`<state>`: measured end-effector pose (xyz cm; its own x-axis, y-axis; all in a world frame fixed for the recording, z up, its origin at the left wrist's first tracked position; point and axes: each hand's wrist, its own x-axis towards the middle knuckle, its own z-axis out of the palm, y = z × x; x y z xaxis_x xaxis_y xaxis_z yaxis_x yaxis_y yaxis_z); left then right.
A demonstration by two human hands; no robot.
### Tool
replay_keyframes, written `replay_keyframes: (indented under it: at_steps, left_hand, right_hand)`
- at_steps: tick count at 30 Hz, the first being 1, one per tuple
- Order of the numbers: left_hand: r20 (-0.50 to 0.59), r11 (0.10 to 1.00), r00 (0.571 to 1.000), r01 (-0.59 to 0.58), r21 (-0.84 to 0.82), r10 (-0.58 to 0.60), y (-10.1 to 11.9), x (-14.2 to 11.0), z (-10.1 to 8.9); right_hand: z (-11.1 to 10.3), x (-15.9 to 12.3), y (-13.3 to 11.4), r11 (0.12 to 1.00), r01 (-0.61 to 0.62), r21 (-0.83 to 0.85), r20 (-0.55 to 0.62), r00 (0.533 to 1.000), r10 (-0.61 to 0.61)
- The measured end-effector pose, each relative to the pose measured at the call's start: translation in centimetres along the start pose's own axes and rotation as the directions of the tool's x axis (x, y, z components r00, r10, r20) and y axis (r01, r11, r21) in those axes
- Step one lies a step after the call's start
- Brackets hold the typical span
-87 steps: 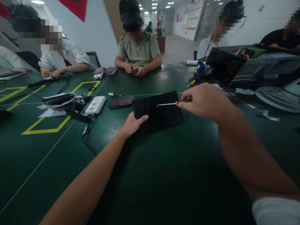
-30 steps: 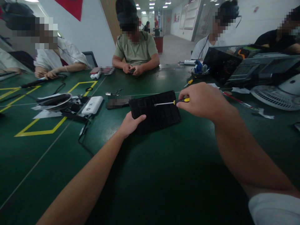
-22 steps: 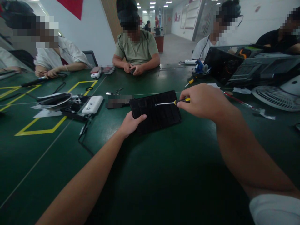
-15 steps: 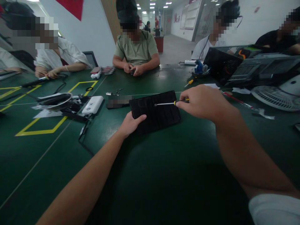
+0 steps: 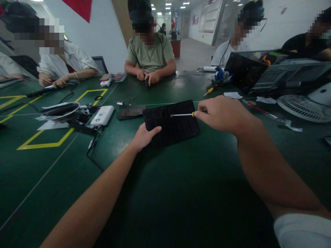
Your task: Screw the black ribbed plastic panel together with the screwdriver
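Observation:
My left hand (image 5: 145,137) grips the lower left corner of a flat black rectangular panel (image 5: 178,129), thumb on its face and fingers out of sight behind. The panel is tilted toward me above the table. My right hand (image 5: 219,113) is closed around the handle of a screwdriver (image 5: 182,115), whose yellow collar and thin metal shaft show. The shaft points left, and its tip meets a small round spot near the panel's middle. Behind the panel's left edge lies a dark flat piece (image 5: 130,113), partly blurred out. Small metal bits (image 5: 131,100) lie beyond it.
A white power bank (image 5: 102,115) with cables and a round-framed device (image 5: 62,111) sit left. Another yellow screwdriver (image 5: 208,91) lies ahead, near a small bowl (image 5: 221,78). A white fan (image 5: 305,106) and computer cases (image 5: 292,77) stand right. Several people sit around the green table (image 5: 181,193).
My right hand has turned slightly around the screwdriver handle, which is now more covered. The panel and my left hand stay in place. Across the table, a person's hands have shifted a little.

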<state>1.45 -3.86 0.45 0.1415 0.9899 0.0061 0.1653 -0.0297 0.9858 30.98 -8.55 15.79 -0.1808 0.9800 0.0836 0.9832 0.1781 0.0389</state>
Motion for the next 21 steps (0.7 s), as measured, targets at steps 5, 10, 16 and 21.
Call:
replay_keyframes:
  at_steps: [5,10,16,21]
  left_hand:
    - [-0.008,1.0,1.0,0.0,0.018,0.001,0.38,-0.2,0.0]
    - [-0.006,0.999,1.0,-0.015,0.031,0.015,0.41,-0.17,0.01]
    - [0.002,1.0,1.0,-0.002,0.014,0.002,0.4,-0.16,0.01]
    - [0.004,1.0,1.0,-0.008,0.021,0.008,0.48,-0.2,0.03]
  right_hand:
    - [0.24,0.11,0.25,1.0,0.011,0.022,-0.03,0.999,-0.011]
    - [0.42,0.23,0.25,0.999,0.013,0.048,-0.044,0.999,-0.011]
    - [0.56,0.24,0.37,0.997,0.05,0.057,-0.034,0.998,-0.048]
    - [0.65,0.36,0.73,0.996,0.06,0.061,-0.041,0.998,-0.058]
